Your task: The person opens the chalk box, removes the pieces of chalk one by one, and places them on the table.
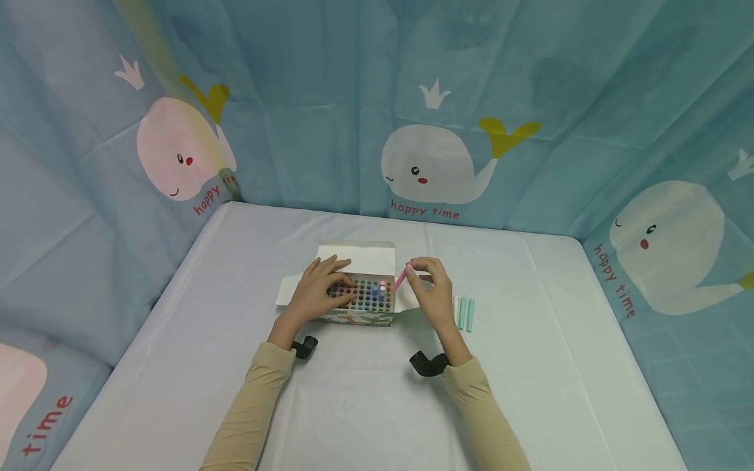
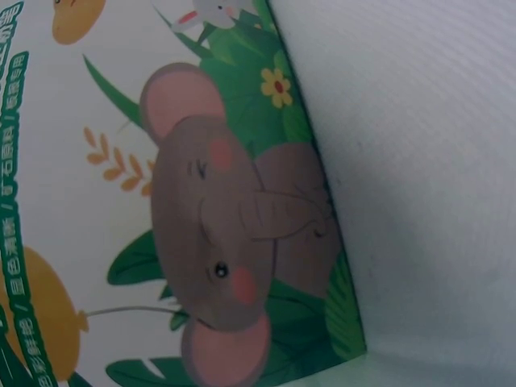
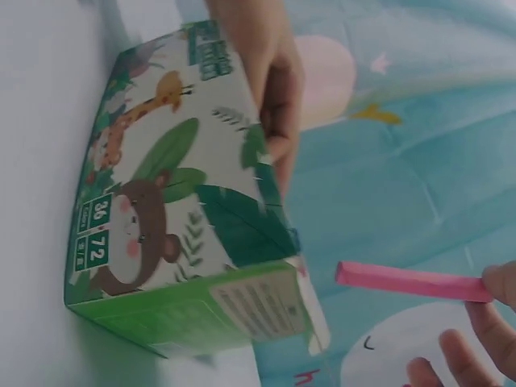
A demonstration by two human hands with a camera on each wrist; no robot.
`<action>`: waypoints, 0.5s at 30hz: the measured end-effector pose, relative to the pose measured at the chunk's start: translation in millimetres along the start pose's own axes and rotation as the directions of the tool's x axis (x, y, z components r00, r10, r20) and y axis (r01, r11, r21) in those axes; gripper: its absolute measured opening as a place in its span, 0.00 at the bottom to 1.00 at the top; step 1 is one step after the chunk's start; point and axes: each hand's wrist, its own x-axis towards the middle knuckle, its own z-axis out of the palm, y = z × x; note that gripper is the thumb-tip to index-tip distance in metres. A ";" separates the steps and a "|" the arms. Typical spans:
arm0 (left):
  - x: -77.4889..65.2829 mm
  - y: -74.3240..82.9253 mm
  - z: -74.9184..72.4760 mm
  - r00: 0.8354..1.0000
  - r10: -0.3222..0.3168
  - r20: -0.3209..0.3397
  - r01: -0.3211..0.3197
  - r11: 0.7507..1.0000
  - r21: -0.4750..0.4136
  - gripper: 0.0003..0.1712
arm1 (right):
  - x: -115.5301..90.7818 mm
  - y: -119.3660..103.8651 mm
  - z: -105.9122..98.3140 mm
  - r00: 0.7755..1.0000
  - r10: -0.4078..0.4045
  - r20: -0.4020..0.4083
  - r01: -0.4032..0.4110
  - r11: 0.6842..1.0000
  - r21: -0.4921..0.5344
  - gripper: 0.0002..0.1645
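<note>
A cardboard chalk box (image 1: 360, 318) with animal pictures stands on the table, its lid flaps folded out and rows of round holes on top. Several chalk sticks, blue, white and pink, poke up near its right end, such as a blue chalk stick (image 1: 376, 290). My left hand (image 1: 315, 291) rests over the left part of the box, thumb and fingers spread above the holes. With thumb and fingertips my right hand (image 1: 434, 296) pinches one end of a pink chalk stick (image 3: 411, 282), which slants down toward the box's right end. An elephant picture (image 2: 218, 210) fills much of the left wrist view.
Right of the box, partly behind my right hand, lie a white chalk stick (image 1: 455, 310) and green chalk sticks (image 1: 470, 315). A white cloth covers the table (image 1: 365, 405). Blue curtains (image 1: 306, 131) with whale pictures hang around its back and sides.
</note>
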 end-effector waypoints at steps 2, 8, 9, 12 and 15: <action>0.2 0.2 -0.1 1.000 0.003 -0.005 -0.003 1.000 -0.007 0.13 | -0.7 -9.2 -5.7 1.000 0.005 0.011 -0.005 1.000 0.010 0.10; 0.2 -0.6 -0.5 1.000 0.002 -0.002 -0.002 1.000 -0.006 0.13 | -1.6 -7.3 -19.3 1.000 -0.001 0.000 0.001 1.000 -0.004 0.09; 0.2 -0.8 -0.5 1.000 0.002 0.000 -0.002 1.000 -0.005 0.13 | -1.4 -2.5 -21.5 1.000 0.003 -0.004 -0.003 1.000 -0.003 0.09; -0.3 -1.2 -0.1 1.000 0.007 -0.005 -0.007 1.000 -0.007 0.12 | -0.7 12.9 -28.4 0.999 0.030 -0.014 -0.030 0.999 -0.018 0.10; -0.9 -1.4 0.1 1.000 0.009 -0.012 -0.010 1.000 -0.008 0.12 | -0.4 26.1 -35.6 0.999 0.052 -0.012 -0.053 0.998 -0.038 0.11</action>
